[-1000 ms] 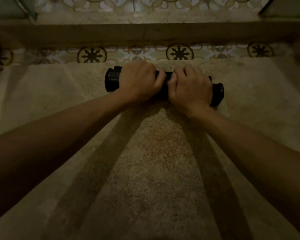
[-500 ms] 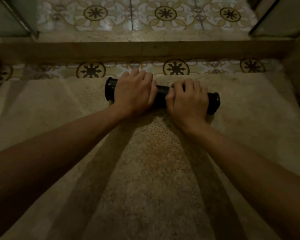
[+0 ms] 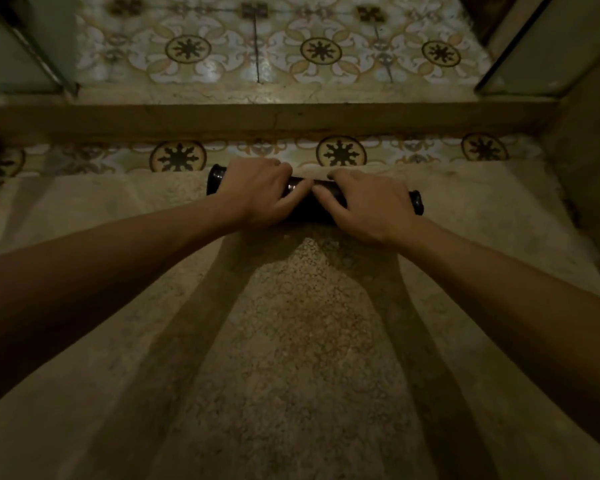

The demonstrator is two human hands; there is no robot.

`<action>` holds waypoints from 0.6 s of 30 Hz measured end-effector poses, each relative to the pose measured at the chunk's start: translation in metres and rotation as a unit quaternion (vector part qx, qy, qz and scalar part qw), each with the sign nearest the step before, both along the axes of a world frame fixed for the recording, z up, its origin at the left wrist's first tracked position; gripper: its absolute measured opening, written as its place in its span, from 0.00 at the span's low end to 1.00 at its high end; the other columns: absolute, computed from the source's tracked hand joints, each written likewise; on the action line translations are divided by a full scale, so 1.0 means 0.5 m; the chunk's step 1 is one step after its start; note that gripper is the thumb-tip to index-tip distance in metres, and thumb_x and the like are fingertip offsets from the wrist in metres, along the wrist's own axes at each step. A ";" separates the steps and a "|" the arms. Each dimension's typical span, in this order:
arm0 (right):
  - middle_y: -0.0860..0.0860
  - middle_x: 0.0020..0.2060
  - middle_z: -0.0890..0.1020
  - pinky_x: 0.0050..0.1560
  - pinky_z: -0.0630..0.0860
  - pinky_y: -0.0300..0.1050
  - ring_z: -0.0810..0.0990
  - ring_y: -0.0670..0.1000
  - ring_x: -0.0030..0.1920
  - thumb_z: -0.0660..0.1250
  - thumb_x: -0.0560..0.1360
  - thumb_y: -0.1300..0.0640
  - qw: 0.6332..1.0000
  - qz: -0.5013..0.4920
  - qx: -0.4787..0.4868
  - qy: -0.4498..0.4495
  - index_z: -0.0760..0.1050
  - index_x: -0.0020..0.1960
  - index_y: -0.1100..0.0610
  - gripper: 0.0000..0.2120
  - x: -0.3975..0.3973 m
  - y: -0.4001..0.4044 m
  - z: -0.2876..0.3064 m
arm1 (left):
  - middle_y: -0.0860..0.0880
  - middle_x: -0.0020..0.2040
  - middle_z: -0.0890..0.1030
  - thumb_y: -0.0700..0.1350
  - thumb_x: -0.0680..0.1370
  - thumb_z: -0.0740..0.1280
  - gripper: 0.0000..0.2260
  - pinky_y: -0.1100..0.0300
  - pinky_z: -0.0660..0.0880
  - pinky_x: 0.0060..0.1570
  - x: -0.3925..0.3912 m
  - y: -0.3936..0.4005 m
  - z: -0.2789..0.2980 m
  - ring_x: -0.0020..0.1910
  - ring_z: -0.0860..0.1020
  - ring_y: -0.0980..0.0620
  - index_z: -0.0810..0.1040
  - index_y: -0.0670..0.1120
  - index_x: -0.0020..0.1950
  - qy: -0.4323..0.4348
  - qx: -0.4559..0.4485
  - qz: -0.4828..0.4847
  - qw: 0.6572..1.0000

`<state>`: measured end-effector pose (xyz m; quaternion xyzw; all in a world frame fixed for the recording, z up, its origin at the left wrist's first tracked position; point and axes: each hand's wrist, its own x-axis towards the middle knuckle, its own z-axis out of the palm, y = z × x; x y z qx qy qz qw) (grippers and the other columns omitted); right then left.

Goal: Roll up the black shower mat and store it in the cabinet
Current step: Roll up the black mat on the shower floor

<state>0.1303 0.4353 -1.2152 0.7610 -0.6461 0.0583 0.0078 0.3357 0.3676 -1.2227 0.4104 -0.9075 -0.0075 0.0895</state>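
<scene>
The black shower mat [image 3: 310, 201] lies as a tight roll across the speckled shower floor, close to the strip of patterned tiles. My left hand [image 3: 257, 194] covers its left half with fingers curled over the top. My right hand [image 3: 366, 206] presses on the right half, fingers wrapped over the roll. The roll's left end [image 3: 215, 180] and right end [image 3: 417, 202] stick out past my hands. No cabinet shows in the head view.
A raised stone curb [image 3: 291, 117] runs across the floor just beyond the roll, with patterned tile floor [image 3: 264, 53] past it. Glass panels stand at the far left [image 3: 21, 53] and far right [image 3: 541, 46]. A wall [image 3: 589, 168] closes the right side.
Both hands have pushed the roll away from me toward the patterned tile strip, with the fingers shifting over its top. The camera has tilted to show more floor beyond the curb.
</scene>
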 end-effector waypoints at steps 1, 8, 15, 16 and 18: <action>0.53 0.57 0.81 0.46 0.73 0.51 0.80 0.56 0.52 0.45 0.75 0.25 0.999 0.029 0.024 -0.003 0.70 0.68 0.50 0.37 -0.010 0.003 0.005 | 0.47 0.37 0.74 0.71 0.78 0.44 0.33 0.57 0.69 0.31 0.010 -0.003 0.003 0.31 0.71 0.50 0.74 0.46 0.44 -0.015 0.004 -0.027 1.000; 0.51 0.48 0.73 0.44 0.71 0.48 0.72 0.52 0.48 0.63 0.60 0.18 0.977 0.121 0.171 0.044 0.73 0.57 0.52 0.43 -0.096 -0.055 0.024 | 0.48 0.49 0.73 0.79 0.66 0.59 0.37 0.53 0.76 0.42 0.039 -0.056 0.032 0.44 0.73 0.48 0.72 0.48 0.58 -0.119 0.087 -0.120 0.982; 0.50 0.52 0.72 0.37 0.71 0.45 0.73 0.51 0.42 0.59 0.60 0.20 0.988 0.090 0.116 0.039 0.71 0.56 0.52 0.41 -0.084 -0.026 0.024 | 0.50 0.51 0.73 0.71 0.63 0.73 0.35 0.59 0.68 0.39 0.027 -0.058 0.029 0.45 0.72 0.52 0.69 0.50 0.59 -0.109 0.135 -0.091 0.981; 0.51 0.53 0.73 0.36 0.73 0.45 0.75 0.52 0.41 0.60 0.61 0.22 0.994 0.078 0.071 0.038 0.71 0.57 0.53 0.40 -0.080 0.002 0.012 | 0.50 0.51 0.72 0.71 0.63 0.72 0.35 0.62 0.67 0.37 0.041 -0.040 0.020 0.44 0.71 0.52 0.67 0.50 0.59 -0.085 0.125 -0.091 0.984; 0.52 0.48 0.78 0.38 0.74 0.45 0.78 0.54 0.38 0.61 0.65 0.26 0.997 0.067 -0.027 0.018 0.71 0.57 0.54 0.36 -0.066 0.056 -0.015 | 0.51 0.49 0.72 0.73 0.65 0.69 0.34 0.67 0.62 0.32 0.070 0.007 0.003 0.40 0.71 0.53 0.65 0.50 0.56 -0.027 0.093 -0.096 0.991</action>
